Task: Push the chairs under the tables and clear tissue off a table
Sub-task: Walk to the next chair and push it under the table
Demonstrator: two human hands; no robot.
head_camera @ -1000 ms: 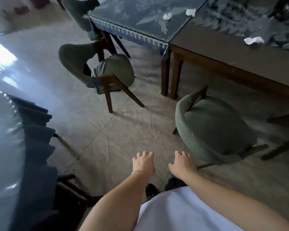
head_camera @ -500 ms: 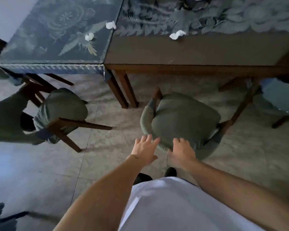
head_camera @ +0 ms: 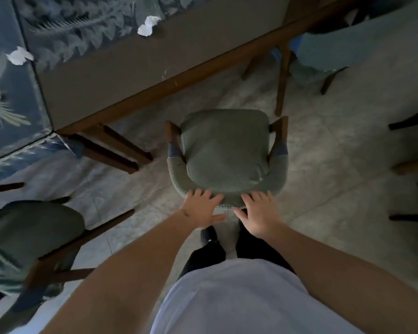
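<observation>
Left hand (head_camera: 201,209), right hand (head_camera: 257,214) (flat) on green chair (head_camera: 225,150) backrest.

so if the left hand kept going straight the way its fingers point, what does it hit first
The left hand already rests its fingers on the curved backrest of the green chair, so that backrest comes first. Beyond it lie the seat cushion and then, probably, the edge of the wooden table, though depth is unclear.

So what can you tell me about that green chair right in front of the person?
The green chair has a knitted-looking grey-green cover over its seat and curved backrest, with brown wooden arms showing at both sides. It stands upright on the tiled floor, seat facing the wooden table, not yet under it. The left hand and right hand rest on the backrest with spread fingers.
</observation>
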